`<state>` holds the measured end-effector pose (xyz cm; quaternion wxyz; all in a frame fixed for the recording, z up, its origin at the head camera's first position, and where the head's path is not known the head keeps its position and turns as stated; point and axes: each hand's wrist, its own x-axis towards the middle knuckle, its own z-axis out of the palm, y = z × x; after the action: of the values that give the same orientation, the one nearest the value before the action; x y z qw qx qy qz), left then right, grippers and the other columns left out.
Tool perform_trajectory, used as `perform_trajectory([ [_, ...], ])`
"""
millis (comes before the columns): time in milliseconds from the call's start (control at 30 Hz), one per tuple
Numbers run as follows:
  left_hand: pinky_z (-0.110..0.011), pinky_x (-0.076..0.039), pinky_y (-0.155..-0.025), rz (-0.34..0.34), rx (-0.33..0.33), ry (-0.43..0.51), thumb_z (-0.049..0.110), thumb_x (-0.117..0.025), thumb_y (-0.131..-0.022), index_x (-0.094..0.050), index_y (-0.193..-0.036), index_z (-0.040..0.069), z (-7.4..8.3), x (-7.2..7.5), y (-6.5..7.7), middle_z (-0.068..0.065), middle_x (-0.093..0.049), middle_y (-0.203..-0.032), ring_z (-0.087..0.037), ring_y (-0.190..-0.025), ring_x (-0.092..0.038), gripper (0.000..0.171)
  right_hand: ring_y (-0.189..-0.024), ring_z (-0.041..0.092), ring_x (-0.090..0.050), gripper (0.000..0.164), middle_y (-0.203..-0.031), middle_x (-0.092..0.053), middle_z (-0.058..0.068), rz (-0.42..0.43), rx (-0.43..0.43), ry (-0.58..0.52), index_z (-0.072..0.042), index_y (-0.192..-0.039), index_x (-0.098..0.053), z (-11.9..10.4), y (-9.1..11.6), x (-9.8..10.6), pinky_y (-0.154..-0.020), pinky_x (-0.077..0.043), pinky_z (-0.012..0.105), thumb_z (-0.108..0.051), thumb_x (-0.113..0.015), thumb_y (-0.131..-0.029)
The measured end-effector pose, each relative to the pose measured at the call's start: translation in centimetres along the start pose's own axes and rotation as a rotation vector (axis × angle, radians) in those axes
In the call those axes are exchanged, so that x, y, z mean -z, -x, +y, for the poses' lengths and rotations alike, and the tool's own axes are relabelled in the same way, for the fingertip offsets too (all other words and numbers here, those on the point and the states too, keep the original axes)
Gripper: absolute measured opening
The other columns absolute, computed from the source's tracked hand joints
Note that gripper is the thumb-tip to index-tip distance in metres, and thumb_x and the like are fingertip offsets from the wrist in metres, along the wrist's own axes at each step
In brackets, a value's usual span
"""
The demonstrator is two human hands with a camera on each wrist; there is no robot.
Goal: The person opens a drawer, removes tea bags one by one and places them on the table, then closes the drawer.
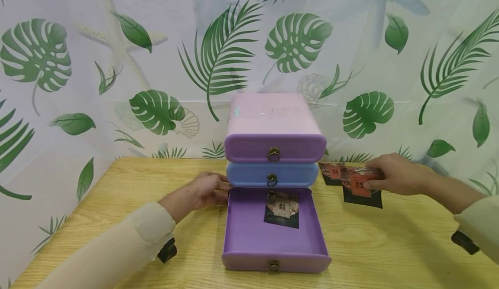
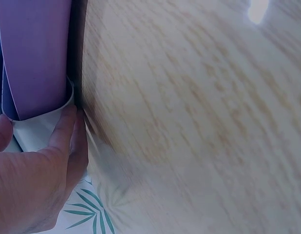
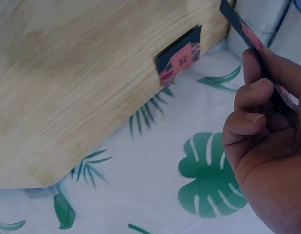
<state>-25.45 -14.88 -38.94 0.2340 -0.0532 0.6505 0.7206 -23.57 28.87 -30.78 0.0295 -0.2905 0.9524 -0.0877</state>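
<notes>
In the head view my right hand [image 1: 401, 174] pinches a flat black-and-red sachet [image 1: 360, 196] above the table, right of a small drawer cabinet [image 1: 274, 113]. Behind it, a second black-and-red sachet [image 1: 330, 174] lies near the table's back edge. The cabinet's bottom purple drawer [image 1: 253, 239] is pulled out; inside lies a dark sachet [image 1: 282, 209] with a pale label. My left hand [image 1: 206, 191] touches the cabinet's lower left side. In the left wrist view, its extended fingers [image 2: 67, 131] rest along the white casing [image 2: 38, 129] around the purple drawer.
Above the pulled-out drawer are a closed blue drawer [image 1: 249, 175] and a closed purple drawer [image 1: 249, 149], each with a ring pull. The wooden table [image 1: 390, 241] ends at the back against a leaf-print cloth [image 1: 241, 76].
</notes>
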Motion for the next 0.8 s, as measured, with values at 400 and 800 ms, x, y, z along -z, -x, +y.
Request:
perform_trajectory([
  [400, -0.038, -0.052, -0.084, 0.008, 0.005, -0.016, -0.003, -0.056, -0.082, -0.049, -0.118, -0.008, 0.1, 0.0, 0.1, -0.020, -0.057, -0.107, -0.031, -0.093, -0.060, 0.037, -0.046, 0.008, -0.040, 0.023, -0.059, -0.040, -0.005, -0.116, -0.129, 0.004, -0.015, -0.073, -0.050, 4.3, 1.5, -0.5, -0.046, -0.037, 0.026, -0.025, -0.070, -0.080],
  [800, -0.040, -0.050, -0.089, -0.004, 0.002, -0.007, -0.004, -0.055, -0.082, -0.046, -0.120, -0.009, 0.1, 0.0, 0.3, -0.025, -0.053, -0.116, -0.033, -0.096, -0.059, 0.039, -0.053, 0.015, -0.046, 0.041, -0.082, -0.052, 0.003, -0.311, -0.263, -0.119, 0.008, -0.111, -0.049, 6.5, 2.6, -2.4, -0.042, -0.042, 0.029, -0.015, -0.066, -0.081],
])
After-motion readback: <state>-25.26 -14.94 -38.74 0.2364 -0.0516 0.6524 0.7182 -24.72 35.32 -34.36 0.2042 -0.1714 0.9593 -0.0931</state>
